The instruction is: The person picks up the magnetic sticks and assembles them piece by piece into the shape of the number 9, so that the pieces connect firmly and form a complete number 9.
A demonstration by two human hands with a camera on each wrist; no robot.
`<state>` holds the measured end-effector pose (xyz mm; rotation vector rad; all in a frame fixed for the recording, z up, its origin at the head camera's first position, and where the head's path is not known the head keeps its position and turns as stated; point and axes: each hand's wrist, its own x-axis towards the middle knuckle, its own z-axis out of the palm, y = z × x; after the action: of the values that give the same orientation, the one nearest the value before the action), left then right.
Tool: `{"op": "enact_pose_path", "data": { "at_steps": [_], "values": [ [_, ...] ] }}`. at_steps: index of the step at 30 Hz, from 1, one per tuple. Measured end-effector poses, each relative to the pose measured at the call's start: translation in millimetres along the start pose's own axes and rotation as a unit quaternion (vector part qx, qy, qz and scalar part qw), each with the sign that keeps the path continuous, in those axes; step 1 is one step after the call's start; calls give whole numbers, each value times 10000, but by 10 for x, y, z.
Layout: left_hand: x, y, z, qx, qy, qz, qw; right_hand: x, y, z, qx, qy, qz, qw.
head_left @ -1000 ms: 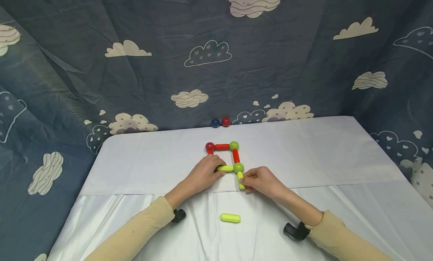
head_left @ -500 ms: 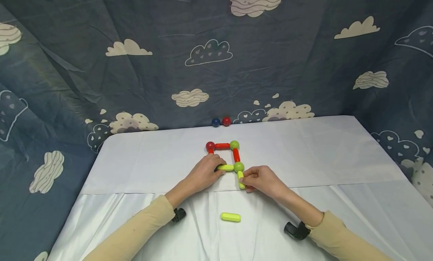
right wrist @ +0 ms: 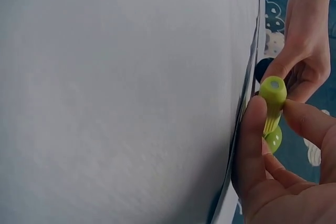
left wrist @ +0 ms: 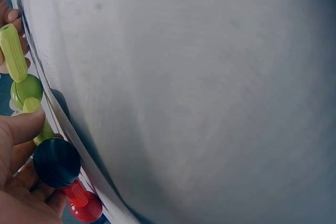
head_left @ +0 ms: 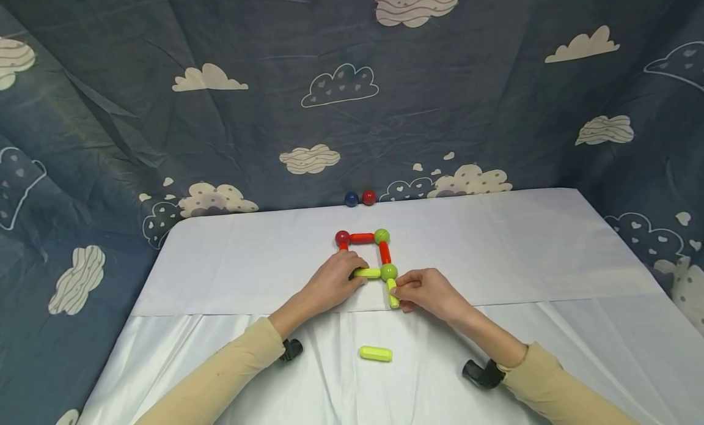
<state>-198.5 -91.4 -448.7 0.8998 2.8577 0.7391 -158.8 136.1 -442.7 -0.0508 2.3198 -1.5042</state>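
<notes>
Lime rod (right wrist: 273, 100) pinched in right grip (head_left: 430, 294), touching green ball (head_left: 388, 271).

And there it was, beige on both arms, the left sleeve (head_left: 217, 373) and right sleeve (head_left: 558, 385) plain, lightly creased and loose-cuffed, with stubby black gear at each cuff, a rounded left device (head_left: 293, 350) and a tube-ended right device (head_left: 484, 375), ahead of a bare left hand (head_left: 332, 281) and right hand (head_left: 428, 293)!
</notes>
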Motion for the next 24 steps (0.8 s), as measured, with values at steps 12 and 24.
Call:
{"op": "enact_pose_path", "data": {
  "at_steps": [12, 24],
  "values": [
    [-1, -3, 4, 20, 17, 32, 10000, 187, -63, -208, -1575, 211, -1475, 9762],
    [-6, 20, -1, 139, -21, 26, 9999, 316, -37, -201, -1576, -355, -1557, 9745]
  ]
}}
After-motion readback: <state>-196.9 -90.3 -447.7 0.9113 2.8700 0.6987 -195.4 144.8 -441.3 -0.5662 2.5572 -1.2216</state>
